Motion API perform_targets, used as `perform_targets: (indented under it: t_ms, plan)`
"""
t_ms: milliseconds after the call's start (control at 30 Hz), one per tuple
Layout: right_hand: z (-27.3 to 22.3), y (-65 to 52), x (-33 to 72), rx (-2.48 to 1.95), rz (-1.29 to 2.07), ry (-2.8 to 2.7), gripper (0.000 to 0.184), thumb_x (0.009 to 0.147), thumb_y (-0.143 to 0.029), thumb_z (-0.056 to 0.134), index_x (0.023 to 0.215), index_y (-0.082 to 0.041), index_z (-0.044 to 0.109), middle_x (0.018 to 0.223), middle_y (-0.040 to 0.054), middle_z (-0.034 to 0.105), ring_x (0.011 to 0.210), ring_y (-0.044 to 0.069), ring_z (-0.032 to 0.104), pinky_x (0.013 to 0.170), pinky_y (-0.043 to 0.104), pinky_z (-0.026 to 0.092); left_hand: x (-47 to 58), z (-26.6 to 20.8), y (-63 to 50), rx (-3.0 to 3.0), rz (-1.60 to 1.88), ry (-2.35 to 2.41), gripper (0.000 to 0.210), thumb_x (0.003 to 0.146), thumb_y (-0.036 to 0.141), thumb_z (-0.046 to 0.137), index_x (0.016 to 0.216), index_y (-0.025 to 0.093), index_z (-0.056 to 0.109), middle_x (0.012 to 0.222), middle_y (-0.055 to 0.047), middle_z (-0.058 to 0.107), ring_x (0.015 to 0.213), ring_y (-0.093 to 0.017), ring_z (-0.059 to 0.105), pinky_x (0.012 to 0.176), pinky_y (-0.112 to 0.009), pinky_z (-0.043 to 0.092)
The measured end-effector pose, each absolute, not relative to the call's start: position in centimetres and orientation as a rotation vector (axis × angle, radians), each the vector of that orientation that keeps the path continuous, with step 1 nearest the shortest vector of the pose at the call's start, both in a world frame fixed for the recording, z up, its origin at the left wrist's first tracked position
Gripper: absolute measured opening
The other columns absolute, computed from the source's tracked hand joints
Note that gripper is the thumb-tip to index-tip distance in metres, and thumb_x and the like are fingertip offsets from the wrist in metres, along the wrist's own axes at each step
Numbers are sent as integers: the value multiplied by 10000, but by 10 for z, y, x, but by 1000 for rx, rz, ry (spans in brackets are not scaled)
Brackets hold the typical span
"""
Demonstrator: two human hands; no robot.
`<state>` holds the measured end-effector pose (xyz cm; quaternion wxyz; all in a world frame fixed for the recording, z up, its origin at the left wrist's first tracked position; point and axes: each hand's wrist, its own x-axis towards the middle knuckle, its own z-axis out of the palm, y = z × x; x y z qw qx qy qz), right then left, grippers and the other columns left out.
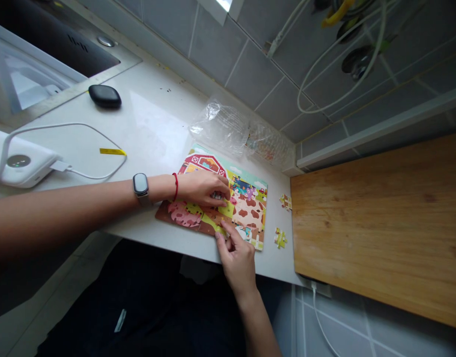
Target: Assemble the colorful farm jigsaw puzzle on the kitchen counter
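A farm jigsaw puzzle [250,213] lies on the white counter, showing a red barn, a spotted cow and a pink pig. My left hand [207,188] reaches across its middle from the left, fingers curled down and closed; whatever is under the fingertips is hidden. From the near side comes my right hand [238,258], its index finger stretched onto the brown lower part of the puzzle, thumb a little apart at the near edge. Two loose pieces, a brown-and-cream puzzle piece [286,202] and a green puzzle piece [280,238], lie right of the board.
Crumpled clear plastic packaging [222,124] lies behind the puzzle by the tiled wall. A wooden board [376,223] stands at the right. On the left are a black case [105,96], a white power bank [23,158] with a cable, and a sink [64,39].
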<state>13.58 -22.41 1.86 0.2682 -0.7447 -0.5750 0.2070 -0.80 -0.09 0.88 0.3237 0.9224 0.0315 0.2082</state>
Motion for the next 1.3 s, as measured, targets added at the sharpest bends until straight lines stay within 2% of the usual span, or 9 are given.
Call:
perform_targets:
  t_ms: [167,300,567,700,767,867,1033,1167,1300]
  plan:
    - [22,-226,133,-1954,507,-1721,371,1010,-347,586,1296,-194,765,650,26,722,501,149,592,625,265,549,-9,9,2,2445,494,-24,372,858,447,821,1122,191,770,1048,-99,746,932,-223,705,807,-290,509]
    - [25,-224,134,-1984,499,-1751,373,1010,-353,573,1282,-195,774,706,51,771,507,165,629,614,268,560,-9,9,2,2462,491,-41,438,815,458,863,1156,200,764,1060,-96,740,940,-227,703,807,-293,506]
    - [25,-225,127,-2012,522,-1734,387,993,-386,597,1277,-190,770,647,17,712,519,157,610,621,259,539,-9,8,1,2492,499,-51,408,812,426,867,1143,210,765,1054,-85,736,930,-228,707,776,-286,505]
    - [31,-238,156,-2100,410,-1493,389,987,-441,586,1130,-164,819,566,-10,598,505,141,544,578,250,488,-8,6,0,2499,496,9,375,898,421,787,1184,183,741,1100,-105,733,960,-230,710,806,-284,504]
    - [38,-247,193,-2225,325,-1286,469,949,-527,603,1114,-143,815,595,1,601,525,152,535,561,265,473,-8,5,-1,2506,502,72,315,966,393,701,1191,175,734,1108,-112,730,964,-229,710,816,-285,502]
    - [48,-259,257,-2445,256,-1044,616,835,-616,650,1161,-111,783,688,39,672,584,184,595,605,299,503,-7,5,-2,2510,512,119,249,1015,347,616,1137,177,751,1084,-110,725,918,-214,705,795,-279,496]
    - [51,-270,312,-2597,488,-1066,904,661,-663,728,1349,-82,657,895,70,704,632,200,635,686,352,545,-7,5,-3,2479,561,104,228,1017,327,604,1091,191,771,1018,-96,723,850,-190,685,743,-260,484]
    - [45,-263,315,-2610,553,-1068,873,640,-671,743,1318,-133,637,793,6,651,660,206,630,701,348,528,-7,6,-4,2477,548,107,256,1037,334,567,1078,189,774,1003,-95,719,872,-193,680,760,-258,486]
    - [39,-252,320,-2597,526,-1100,747,605,-629,786,1174,-164,649,670,-45,596,633,196,607,659,325,497,-7,8,-4,2484,525,115,270,1045,326,548,1094,185,772,1020,-95,718,846,-182,675,750,-256,481]
